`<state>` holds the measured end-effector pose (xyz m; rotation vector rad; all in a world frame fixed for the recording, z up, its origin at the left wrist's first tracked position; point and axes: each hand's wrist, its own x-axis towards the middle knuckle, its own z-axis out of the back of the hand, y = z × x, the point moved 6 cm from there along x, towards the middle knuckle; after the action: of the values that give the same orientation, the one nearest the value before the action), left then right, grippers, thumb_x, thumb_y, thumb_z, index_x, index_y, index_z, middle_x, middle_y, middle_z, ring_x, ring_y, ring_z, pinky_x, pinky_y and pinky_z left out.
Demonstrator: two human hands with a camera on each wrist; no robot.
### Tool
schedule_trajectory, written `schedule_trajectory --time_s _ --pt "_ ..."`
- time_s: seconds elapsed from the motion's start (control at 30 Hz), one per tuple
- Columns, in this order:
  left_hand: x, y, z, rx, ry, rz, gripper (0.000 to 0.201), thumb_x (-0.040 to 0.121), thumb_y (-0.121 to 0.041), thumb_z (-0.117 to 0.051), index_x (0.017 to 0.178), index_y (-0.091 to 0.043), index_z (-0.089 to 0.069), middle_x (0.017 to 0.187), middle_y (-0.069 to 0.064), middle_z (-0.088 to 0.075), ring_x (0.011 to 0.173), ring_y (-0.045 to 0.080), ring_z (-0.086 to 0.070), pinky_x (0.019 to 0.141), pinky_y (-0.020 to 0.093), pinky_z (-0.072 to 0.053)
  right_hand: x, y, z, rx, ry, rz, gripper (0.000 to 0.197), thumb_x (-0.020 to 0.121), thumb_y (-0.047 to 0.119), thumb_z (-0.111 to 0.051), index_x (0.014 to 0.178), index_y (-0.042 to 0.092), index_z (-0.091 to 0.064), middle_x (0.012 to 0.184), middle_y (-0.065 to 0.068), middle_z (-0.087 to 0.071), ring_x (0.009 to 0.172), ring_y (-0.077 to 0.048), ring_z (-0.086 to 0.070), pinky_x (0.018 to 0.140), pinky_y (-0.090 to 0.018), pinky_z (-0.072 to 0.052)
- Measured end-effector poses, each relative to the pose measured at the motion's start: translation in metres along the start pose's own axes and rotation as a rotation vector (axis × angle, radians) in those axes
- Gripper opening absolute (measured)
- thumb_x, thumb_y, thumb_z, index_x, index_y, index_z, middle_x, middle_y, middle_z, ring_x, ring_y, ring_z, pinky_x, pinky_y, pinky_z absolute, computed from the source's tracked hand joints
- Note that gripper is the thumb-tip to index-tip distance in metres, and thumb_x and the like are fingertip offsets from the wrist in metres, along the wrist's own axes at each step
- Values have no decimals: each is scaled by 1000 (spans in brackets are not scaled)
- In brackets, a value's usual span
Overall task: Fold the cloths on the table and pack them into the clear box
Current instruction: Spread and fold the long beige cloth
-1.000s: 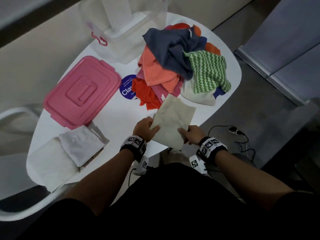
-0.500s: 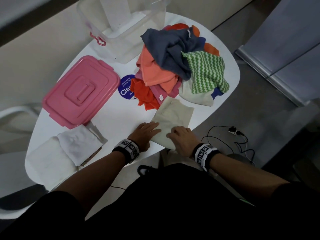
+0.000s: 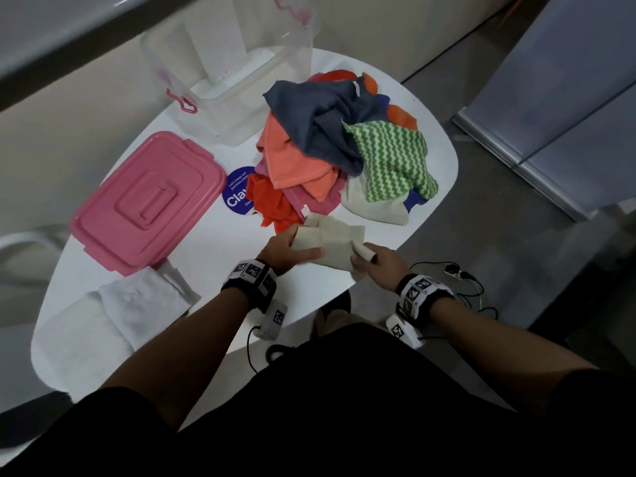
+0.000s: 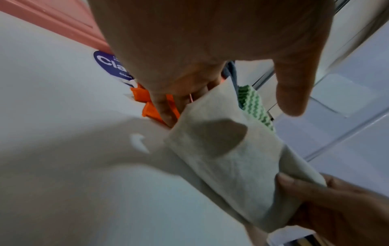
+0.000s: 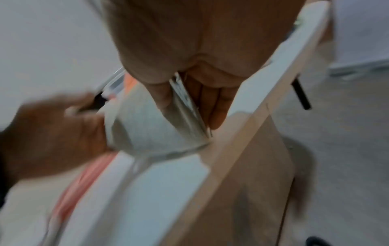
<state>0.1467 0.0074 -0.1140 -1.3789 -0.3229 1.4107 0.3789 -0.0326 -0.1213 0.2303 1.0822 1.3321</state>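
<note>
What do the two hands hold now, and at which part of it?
Both hold one beige cloth. The left hand grips its left end; the right hand pinches its right end, near the table's front edge.

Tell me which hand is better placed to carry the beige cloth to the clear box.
Left, probably. The left hand grips the beige cloth on the side nearer the clear box; the right hand only pinches its near corner at the table edge.

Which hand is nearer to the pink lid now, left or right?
Left. The left hand grips the beige cloth on the side toward the pink lid; the right hand grips the cloth's far end.
</note>
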Motion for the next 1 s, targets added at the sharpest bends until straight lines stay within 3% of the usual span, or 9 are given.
schedule_trajectory --time_s 0.07,0.13,0.33,0.43,0.6,0.73,0.83,0.93,1.0 --pt "10 7 -3 107 -27 23 74 65 -59 -75 126 -22 -57 115 1 -67 104 21 -64 90 38 -54 13 -5 9 50 -9 -60 21 96 42 -59 81 27 -59 88 -4 -69 85 -25 -64 75 -35 -47" --pt "18 14 -5 269 -138 62 56 84 -52 -66 125 -15 -56 113 9 -67 103 29 -62 88 37 -49 22 -9 12 55 -8 -102 24 98 39 -55 81 22 -55 86 -5 -67 86 -27 -62 73 -33 -42" --pt "22 21 -10 111 -267 220 44 92 -47 -59 123 -16 -58 104 7 -64 92 25 -57 78 30 -39 42 -3 11 118 -98 -153 36 100 42 -48 123 15 -55 113 -12 -66 104 -31 -59 85 -35 -43" --pt "20 20 -8 97 -329 263 43 93 -57 -51 103 -15 -58 85 2 -61 87 26 -58 76 30 -39 55 0 8 82 -70 -173 50 99 48 -46 136 14 -50 124 -17 -63 115 -35 -57 95 -37 -43" --pt "15 21 -14 342 -341 185 35 100 -43 -46 102 -9 -54 89 16 -66 90 39 -60 78 38 -44 66 0 10 -93 -27 -221 56 103 50 -35 107 1 -62 114 -23 -65 108 -39 -58 89 -37 -43" --pt "18 26 -17 569 -350 171 33 102 -44 -39 113 -16 -53 107 8 -71 103 35 -56 91 40 -31 76 5 8 -311 18 -219 60 104 46 -28 108 -1 -65 115 -23 -66 108 -39 -59 90 -38 -43" --pt "20 24 -17 573 -350 290 37 99 -46 -36 124 -21 -46 107 12 -69 104 33 -56 93 41 -29 80 14 12 -423 6 -243 45 100 36 -38 114 1 -62 117 -20 -66 108 -37 -61 89 -39 -48" --pt "17 15 -9 497 -472 350 46 89 -48 -42 128 -23 -42 104 5 -65 98 30 -57 90 42 -32 81 31 21 -554 -116 -93 36 84 26 -54 115 8 -47 108 -14 -61 96 -36 -62 81 -42 -47" --pt "16 -5 -7 636 -608 175 42 86 -49 -50 116 -19 -51 106 1 -59 98 28 -54 86 41 -36 83 43 20 -656 -182 122 40 71 24 -63 106 10 -49 95 -10 -60 84 -34 -61 71 -39 -44"
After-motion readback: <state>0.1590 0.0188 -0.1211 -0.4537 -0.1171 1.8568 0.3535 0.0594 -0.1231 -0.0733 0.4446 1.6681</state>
